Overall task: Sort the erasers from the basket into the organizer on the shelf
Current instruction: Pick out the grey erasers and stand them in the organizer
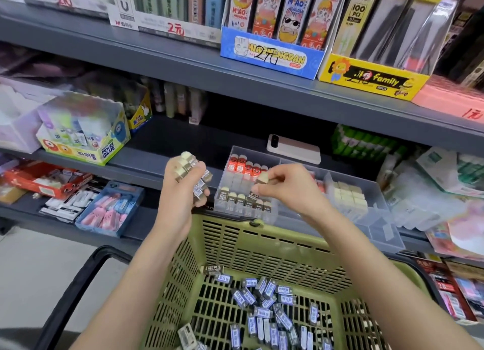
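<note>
Scene: A person is standing at a stationery shelf [162,142], looking down at both hands over a green basket [262,247] that is sitting just below the shelf's front edge.
Left hand: The left hand [180,195] is gripping a crowded handful of sleeved erasers [192,166], fingers curled round them, hovering just left of the organizer's front left corner.
Right hand: The right hand [285,188] is pinching a single eraser [262,178] between thumb and fingertips, holding it above the organizer's front left compartment.
Organizer: The clear organizer [379,229] is sitting at the shelf's front edge. Dark-sleeved erasers [243,200] are standing in its front row, red-sleeved erasers [246,167] behind them, and cream erasers [348,195] in the compartment to the right.
Basket stock: Many loose erasers [267,305] are lying on the basket floor, so the sorting is looking far from finished.
Risk of dropping: The handful is looking overfull. A piece near the thumb could be working loose and falling into the basket or onto the floor.
Risk of misplacing: The front row is appearing nearly packed. Pushing the single eraser in could be tipping its neighbours or landing it among the red ones.
Risk nearby: A phone [293,149] is lying on the shelf just behind the organizer's back edge. Shoving the organizer backward could be nudging it.
</note>
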Demonstrator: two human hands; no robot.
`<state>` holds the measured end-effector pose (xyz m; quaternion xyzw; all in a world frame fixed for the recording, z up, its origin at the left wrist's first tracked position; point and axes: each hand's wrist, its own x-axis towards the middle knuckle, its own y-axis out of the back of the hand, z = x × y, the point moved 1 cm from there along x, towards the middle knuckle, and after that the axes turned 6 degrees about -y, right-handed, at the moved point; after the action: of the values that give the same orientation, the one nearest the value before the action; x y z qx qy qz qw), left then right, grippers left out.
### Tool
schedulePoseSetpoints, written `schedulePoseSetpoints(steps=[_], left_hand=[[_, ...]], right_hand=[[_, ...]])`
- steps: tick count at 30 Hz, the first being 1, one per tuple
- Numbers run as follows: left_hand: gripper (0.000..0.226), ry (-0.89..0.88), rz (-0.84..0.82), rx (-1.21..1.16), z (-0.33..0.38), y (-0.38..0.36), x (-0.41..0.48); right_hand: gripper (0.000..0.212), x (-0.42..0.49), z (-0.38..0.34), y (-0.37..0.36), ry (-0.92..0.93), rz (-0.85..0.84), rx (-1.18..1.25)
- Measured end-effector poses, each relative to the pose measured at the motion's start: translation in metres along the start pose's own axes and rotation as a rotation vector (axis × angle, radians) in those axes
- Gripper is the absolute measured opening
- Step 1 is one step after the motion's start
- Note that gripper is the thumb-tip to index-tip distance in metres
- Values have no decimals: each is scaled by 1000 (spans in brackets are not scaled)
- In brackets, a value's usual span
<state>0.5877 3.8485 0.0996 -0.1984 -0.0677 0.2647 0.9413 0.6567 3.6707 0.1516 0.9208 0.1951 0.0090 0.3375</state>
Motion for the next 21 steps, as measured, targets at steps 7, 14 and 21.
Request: schedulePoseSetpoints(steps=[7,14,21], left_hand=[[21,-35,15,5,-4,9,2],[27,-25,11,-7,-3,7,-1],[11,-9,-71,-29,-3,7,-2]], right_hand=[[8,22,-5,-32,-111,-140,-158],[18,23,0,-56,-187,2,-46],[10,25,0,-61,-212,-39,-121]])
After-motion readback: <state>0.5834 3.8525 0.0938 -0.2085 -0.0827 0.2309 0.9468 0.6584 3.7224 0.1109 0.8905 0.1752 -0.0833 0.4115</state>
